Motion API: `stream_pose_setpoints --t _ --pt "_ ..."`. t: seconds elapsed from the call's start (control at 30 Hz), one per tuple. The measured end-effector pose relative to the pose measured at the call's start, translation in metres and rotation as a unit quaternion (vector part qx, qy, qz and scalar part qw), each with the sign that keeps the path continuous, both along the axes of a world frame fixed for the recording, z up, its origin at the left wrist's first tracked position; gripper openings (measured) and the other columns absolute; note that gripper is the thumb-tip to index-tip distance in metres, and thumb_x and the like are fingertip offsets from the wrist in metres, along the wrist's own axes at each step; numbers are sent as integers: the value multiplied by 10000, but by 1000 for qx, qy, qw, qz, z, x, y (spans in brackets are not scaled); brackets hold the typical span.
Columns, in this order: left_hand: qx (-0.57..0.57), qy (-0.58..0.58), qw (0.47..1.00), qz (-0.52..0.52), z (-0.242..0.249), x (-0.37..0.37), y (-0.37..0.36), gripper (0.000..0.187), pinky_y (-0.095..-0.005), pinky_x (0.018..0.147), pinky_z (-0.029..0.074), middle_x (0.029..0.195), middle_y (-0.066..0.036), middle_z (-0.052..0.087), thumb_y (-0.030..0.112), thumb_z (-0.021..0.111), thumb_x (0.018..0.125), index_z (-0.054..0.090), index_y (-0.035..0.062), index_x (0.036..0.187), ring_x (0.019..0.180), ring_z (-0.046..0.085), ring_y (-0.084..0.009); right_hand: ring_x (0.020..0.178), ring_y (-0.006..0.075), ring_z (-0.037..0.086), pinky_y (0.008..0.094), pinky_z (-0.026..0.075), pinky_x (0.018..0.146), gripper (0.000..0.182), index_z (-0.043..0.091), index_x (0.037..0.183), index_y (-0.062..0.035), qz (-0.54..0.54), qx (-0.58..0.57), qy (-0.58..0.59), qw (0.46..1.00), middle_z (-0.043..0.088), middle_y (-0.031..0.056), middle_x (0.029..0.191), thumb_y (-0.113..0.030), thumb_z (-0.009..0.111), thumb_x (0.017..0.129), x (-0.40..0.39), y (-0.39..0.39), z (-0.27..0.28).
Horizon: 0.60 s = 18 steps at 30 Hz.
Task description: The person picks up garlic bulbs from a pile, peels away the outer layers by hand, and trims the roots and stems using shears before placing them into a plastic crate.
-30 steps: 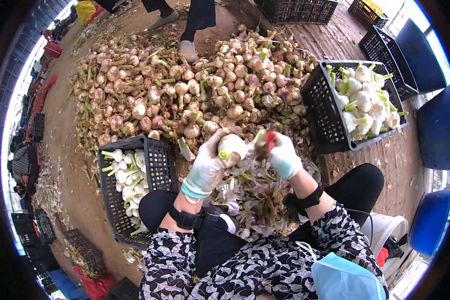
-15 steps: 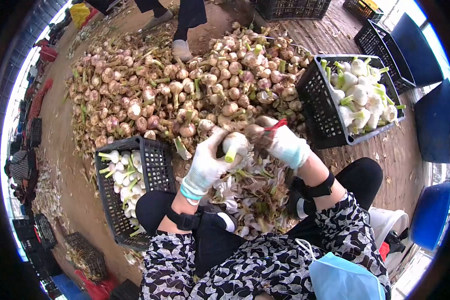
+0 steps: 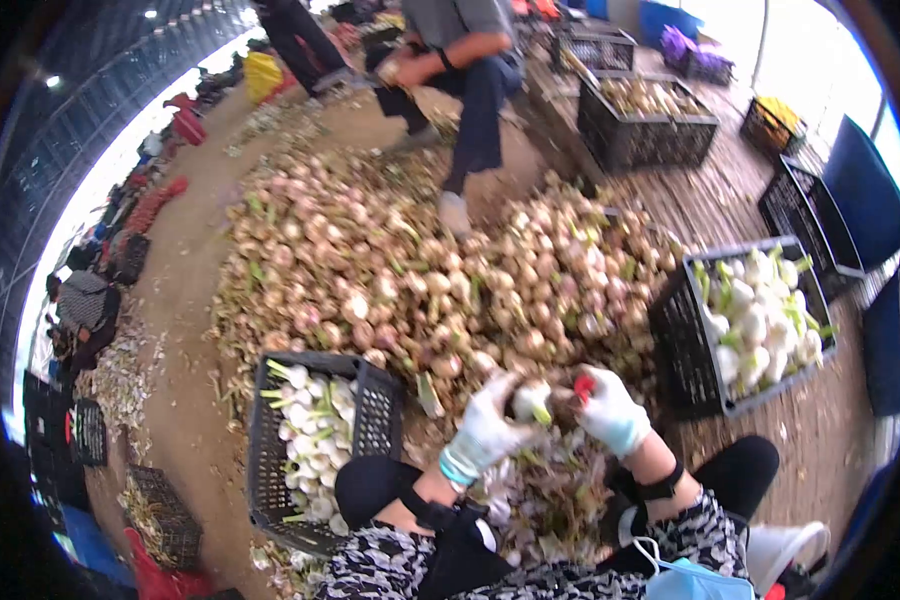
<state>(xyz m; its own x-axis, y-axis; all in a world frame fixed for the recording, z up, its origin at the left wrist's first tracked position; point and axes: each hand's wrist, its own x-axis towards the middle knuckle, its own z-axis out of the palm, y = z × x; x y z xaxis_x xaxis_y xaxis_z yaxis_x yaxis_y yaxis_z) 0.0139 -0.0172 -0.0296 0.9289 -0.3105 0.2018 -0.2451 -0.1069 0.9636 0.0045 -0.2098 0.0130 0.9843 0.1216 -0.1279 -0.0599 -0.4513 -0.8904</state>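
Note:
My left hand (image 3: 488,428), in a white glove, is closed around a garlic bulb (image 3: 530,400) with a short green stalk. My right hand (image 3: 610,412), also gloved, grips a red-handled tool (image 3: 583,384) right against the bulb. Both hands are above a heap of peeled skins (image 3: 545,495) between my knees. Just beyond them spreads a big pile of unpeeled garlic (image 3: 420,270). The view is blurred.
A black crate of cleaned white bulbs (image 3: 315,440) stands at my left, another (image 3: 745,330) at my right. More black crates (image 3: 645,120) sit further back. A seated person (image 3: 455,60) works behind the pile. Blue chairs (image 3: 870,190) line the right side.
My head has tilted up, so the far side of the pile and the seated person came into view. The hands stay together on the bulb and sit lower in the picture.

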Motion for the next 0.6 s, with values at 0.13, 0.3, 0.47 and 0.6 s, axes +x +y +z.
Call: stream_pose_setpoints --t 0.13,0.3,0.47,0.6 --pt "99 -24 995 2 11 0 1 697 -320 959 425 1150 -171 587 115 810 601 516 -50 1211 1062 572 -228 735 344 645 361 496 632 179 634 861 4 39 -143 -166 975 627 228 770 -12 629 682 0 1 -7" --pt "98 -7 994 37 23 -8 3 680 -324 911 453 1079 -217 611 128 754 571 533 -55 1188 990 616 -267 614 415 565 401 448 534 159 606 779 5 43 -168 -248 953 577 210 635 -38 702 659 3 10 -7" --pt "-39 131 991 -4 12 3 3 544 -270 869 460 1060 -109 633 58 705 671 530 -74 1169 938 596 -132 629 103 487 258 405 579 115 569 776 2 -4 81 -6 997 553 34 657 50 468 747 25 -1 -58" --pt "-245 247 934 -74 36 -2 14 410 -222 749 462 935 -31 609 31 618 729 537 -53 1122 805 551 -80 717 129 527 257 451 702 248 563 1005 13 -117 300 39 946 560 48 806 -96 399 854 31 -3 -97"
